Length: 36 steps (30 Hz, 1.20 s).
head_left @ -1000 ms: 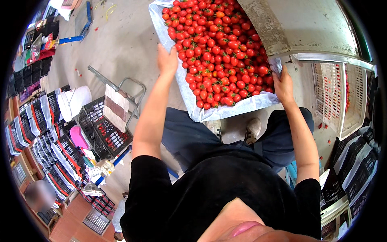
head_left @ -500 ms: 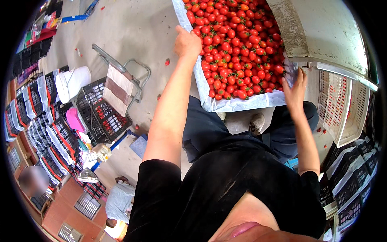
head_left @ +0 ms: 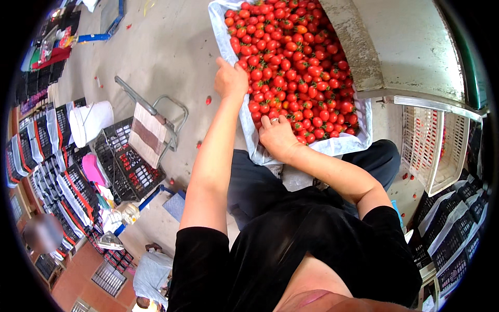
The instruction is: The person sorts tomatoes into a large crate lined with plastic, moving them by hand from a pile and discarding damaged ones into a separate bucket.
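Note:
A crate lined with white sheeting (head_left: 254, 152) is heaped with small red cherry tomatoes (head_left: 306, 78), some with green stems. My left hand (head_left: 231, 79) is closed on the crate's left rim. My right hand (head_left: 280, 137) lies over the tomatoes at the near left corner, its fingers curled down among them. The fingertips are hidden, so I cannot make out what they hold. Below the near edge of the crate are my bent legs in dark trousers (head_left: 260, 179).
A pale machine housing (head_left: 410, 47) overhangs the crate's right side, above a white slatted basket (head_left: 423, 140). Left stands a folding chair (head_left: 150, 132) beside black crates (head_left: 138, 166) and a white bucket (head_left: 91, 123). Stacked black crates (head_left: 452, 223) line the right. Another person (head_left: 152, 273) bends at lower left.
My right hand has left the crate's right rim and come left onto the tomatoes at the near left corner. The left hand stays on the rim. The crate sits slightly lower left in view.

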Motion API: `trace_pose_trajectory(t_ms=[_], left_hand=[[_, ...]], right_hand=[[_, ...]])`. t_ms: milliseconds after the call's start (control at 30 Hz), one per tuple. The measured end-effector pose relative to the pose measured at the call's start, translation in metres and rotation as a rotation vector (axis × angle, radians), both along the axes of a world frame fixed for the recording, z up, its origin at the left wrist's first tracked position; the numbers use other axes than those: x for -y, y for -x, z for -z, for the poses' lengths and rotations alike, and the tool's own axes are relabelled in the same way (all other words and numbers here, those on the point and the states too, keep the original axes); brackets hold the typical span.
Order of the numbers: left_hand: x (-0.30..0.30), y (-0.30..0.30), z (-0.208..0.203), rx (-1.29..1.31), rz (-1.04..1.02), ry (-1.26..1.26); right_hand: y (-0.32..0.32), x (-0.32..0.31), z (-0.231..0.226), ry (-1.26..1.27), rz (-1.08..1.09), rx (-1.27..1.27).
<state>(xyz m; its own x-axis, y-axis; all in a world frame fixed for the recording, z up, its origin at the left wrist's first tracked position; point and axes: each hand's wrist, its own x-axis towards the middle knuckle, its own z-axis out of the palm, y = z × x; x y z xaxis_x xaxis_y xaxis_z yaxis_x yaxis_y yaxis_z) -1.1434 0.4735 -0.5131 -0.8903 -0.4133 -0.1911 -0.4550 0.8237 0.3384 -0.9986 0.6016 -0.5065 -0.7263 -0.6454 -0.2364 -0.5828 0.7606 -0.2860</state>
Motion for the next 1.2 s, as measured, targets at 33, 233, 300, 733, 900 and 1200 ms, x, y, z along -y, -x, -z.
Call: trace_pose_trajectory(t_ms=[33,233,300,733,900,1200], left_hand=[[0.001,0.000,0.000,0.006,-0.004,0.013],[0.004,-0.001,0.005,-0.043,0.031,0.031],[0.009,-0.001,0.010,-0.046,0.042,0.045],[0.001,0.002,0.003,-0.030,0.045,0.047],[-0.001,0.002,0.004,-0.041,0.059,0.067],[-0.008,0.005,0.001,-0.008,0.059,0.087]], right_hand=[[0.001,0.000,0.000,-0.026,0.010,0.000],[0.007,-0.011,0.010,0.218,0.149,0.083],[0.009,-0.027,0.001,0.460,0.277,0.215],[-0.087,-0.388,-0.058,1.775,1.348,0.378],[-0.060,-0.337,-0.131,2.017,1.252,0.313],[0.250,-0.078,0.015,0.301,0.796,-0.467]])
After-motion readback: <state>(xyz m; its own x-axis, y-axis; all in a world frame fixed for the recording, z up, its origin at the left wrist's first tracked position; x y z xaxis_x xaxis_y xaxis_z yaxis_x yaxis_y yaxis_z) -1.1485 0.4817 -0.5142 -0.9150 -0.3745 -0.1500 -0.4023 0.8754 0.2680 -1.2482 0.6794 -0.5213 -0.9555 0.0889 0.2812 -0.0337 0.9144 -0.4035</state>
